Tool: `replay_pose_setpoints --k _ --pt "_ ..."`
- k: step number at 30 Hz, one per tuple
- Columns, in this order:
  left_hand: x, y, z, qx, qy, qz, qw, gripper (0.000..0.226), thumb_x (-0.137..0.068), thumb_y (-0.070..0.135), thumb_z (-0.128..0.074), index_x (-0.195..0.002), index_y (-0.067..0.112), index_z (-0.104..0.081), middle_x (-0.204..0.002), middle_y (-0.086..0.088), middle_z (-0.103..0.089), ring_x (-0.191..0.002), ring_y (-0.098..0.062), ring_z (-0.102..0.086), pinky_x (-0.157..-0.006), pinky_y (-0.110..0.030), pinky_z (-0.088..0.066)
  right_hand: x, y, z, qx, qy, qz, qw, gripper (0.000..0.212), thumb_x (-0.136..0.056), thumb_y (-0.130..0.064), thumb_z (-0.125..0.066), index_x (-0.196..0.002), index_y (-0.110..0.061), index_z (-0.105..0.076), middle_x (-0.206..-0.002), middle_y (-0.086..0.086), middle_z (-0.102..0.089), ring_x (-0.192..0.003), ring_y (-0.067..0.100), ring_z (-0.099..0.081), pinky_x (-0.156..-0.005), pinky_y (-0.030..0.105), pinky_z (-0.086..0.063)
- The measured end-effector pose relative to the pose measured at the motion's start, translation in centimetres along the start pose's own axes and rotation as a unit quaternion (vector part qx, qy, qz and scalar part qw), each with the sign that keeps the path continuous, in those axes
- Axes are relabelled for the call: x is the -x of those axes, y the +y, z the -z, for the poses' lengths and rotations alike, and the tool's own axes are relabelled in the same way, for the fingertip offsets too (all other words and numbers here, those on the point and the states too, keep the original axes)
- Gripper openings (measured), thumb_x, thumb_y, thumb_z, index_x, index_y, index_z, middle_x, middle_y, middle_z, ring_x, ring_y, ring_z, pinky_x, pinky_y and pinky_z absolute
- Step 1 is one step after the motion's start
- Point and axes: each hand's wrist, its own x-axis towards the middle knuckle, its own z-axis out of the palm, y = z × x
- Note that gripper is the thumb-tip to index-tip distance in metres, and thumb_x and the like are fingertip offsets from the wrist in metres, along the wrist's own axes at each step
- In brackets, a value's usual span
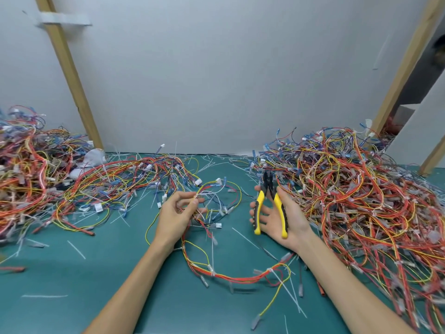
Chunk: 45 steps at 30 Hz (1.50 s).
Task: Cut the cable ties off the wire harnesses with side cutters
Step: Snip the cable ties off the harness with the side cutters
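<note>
A wire harness (218, 273) of red, yellow and white wires loops across the green table (72, 297) between my arms, with white cable ties (212, 270) still around it. My left hand (177, 213) pinches the harness's upper end between thumb and fingertips. My right hand (280, 218) holds yellow-handled side cutters (271, 204) palm up, fingers round the left handle and thumb along the right one. The handles are spread apart and the black jaws point away from me. The cutters are a hand's width right of the held wires, touching none.
A big heap of harnesses (361, 196) fills the right side of the table, and another heap (36, 172) lies at the left. Cut white tie pieces (76, 249) are scattered on the table. A white wall with wooden posts (69, 75) stands behind.
</note>
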Motion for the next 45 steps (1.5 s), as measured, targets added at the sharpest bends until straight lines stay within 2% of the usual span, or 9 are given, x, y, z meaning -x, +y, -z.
replay_pose_setpoints --k 5,11,16,20,26,29,33,40,45 --pt "-0.1 0.0 0.3 -0.044 0.003 -0.020 0.999 0.014 -0.090 0.003 -0.065 -0.100 0.013 -0.066 -0.096 -0.011 -0.070 -0.076 -0.022 -0.074 -0.067 -0.024 -0.057 0.1 -0.1 -0.2 0.012 0.017 -0.016 1.000 0.055 -0.095 -0.052 -0.042 -0.079 -0.007 -0.069 -0.068 0.007 -0.051 -0.055 0.018 -0.048 -0.049 0.029 -0.045" --pt "0.1 0.3 0.2 -0.154 -0.023 -0.046 0.987 0.023 -0.084 0.012 -0.072 -0.103 0.025 -0.070 -0.110 -0.002 -0.065 -0.093 -0.024 -0.064 -0.084 -0.039 -0.049 0.4 -0.2 -0.5 0.013 0.002 -0.029 1.000 0.058 -0.097 -0.054 -0.037 -0.074 -0.008 -0.064 -0.067 0.007 -0.047 -0.055 0.019 -0.044 -0.051 0.028 -0.041" --pt "0.4 -0.2 -0.1 -0.347 0.011 -0.132 0.928 0.024 -0.080 0.030 -0.070 -0.104 0.033 -0.072 -0.118 0.005 -0.053 -0.115 -0.016 -0.042 -0.102 -0.036 -0.032 0.5 -0.1 -0.4 0.006 0.005 -0.025 1.000 0.057 -0.095 -0.053 -0.039 -0.075 -0.007 -0.065 -0.069 0.008 -0.049 -0.058 0.020 -0.046 -0.055 0.029 -0.042" --pt "0.4 -0.9 0.0 -0.456 0.036 -0.184 0.870 0.024 -0.082 0.037 -0.073 -0.106 0.039 -0.072 -0.115 0.008 -0.051 -0.115 -0.017 -0.036 -0.098 -0.038 -0.026 0.6 -0.1 -0.4 -0.001 0.011 -0.017 1.000 0.054 -0.095 -0.052 -0.041 -0.078 -0.006 -0.065 -0.071 0.009 -0.051 -0.061 0.021 -0.050 -0.059 0.031 -0.044" --pt "0.0 -0.5 0.9 -0.489 -0.038 -0.147 0.859 0.034 -0.086 0.047 -0.065 -0.119 0.038 -0.064 -0.084 0.018 -0.058 -0.097 -0.010 -0.042 -0.088 -0.030 -0.023 0.6 -0.1 -0.4 -0.009 0.012 -0.020 1.000 0.055 -0.096 -0.053 -0.040 -0.080 -0.006 -0.067 -0.073 0.010 -0.055 -0.063 0.022 -0.054 -0.061 0.032 -0.048" --pt "0.0 -0.2 0.8 -0.457 -0.039 -0.116 0.881 0.030 -0.085 0.037 -0.070 -0.114 0.027 -0.069 -0.071 0.016 -0.062 -0.075 -0.007 -0.054 -0.080 -0.023 -0.041 0.6 -0.1 -0.3 -0.014 0.014 -0.021 1.000 0.054 -0.094 -0.053 -0.042 -0.081 -0.006 -0.067 -0.075 0.010 -0.056 -0.064 0.023 -0.056 -0.062 0.033 -0.050" --pt "0.3 0.2 0.5 -0.443 -0.011 -0.068 0.894 0.019 -0.082 0.033 -0.072 -0.099 0.023 -0.073 -0.060 0.015 -0.063 -0.061 0.004 -0.055 -0.053 -0.007 -0.033 0.5 0.0 -0.2 -0.024 0.022 -0.012 0.999 0.051 -0.088 -0.051 -0.049 -0.086 -0.003 -0.068 -0.079 0.014 -0.060 -0.068 0.026 -0.060 -0.064 0.035 -0.053" --pt "1.1 -0.1 -1.2 -0.180 0.001 -0.001 0.984 0.016 -0.085 0.025 -0.072 -0.101 0.025 -0.073 -0.071 0.003 -0.073 -0.068 -0.008 -0.066 -0.070 -0.018 -0.049 0.3 -0.1 0.0 -0.025 0.024 -0.014 0.999 0.052 -0.093 -0.052 -0.044 -0.084 -0.004 -0.064 -0.074 0.011 -0.057 -0.062 0.022 -0.055 -0.058 0.032 -0.051" --pt "1.3 -0.1 -2.6 0.035 -0.024 0.110 0.993 0.019 -0.086 0.018 -0.072 -0.101 0.007 -0.073 -0.079 -0.006 -0.075 -0.069 -0.012 -0.065 -0.075 -0.025 -0.053 0.3 -0.1 -0.1 0.031 -0.005 -0.031 0.999 0.054 -0.097 -0.053 -0.038 -0.077 -0.008 -0.059 -0.066 0.008 -0.047 -0.055 0.019 -0.045 -0.052 0.029 -0.042"
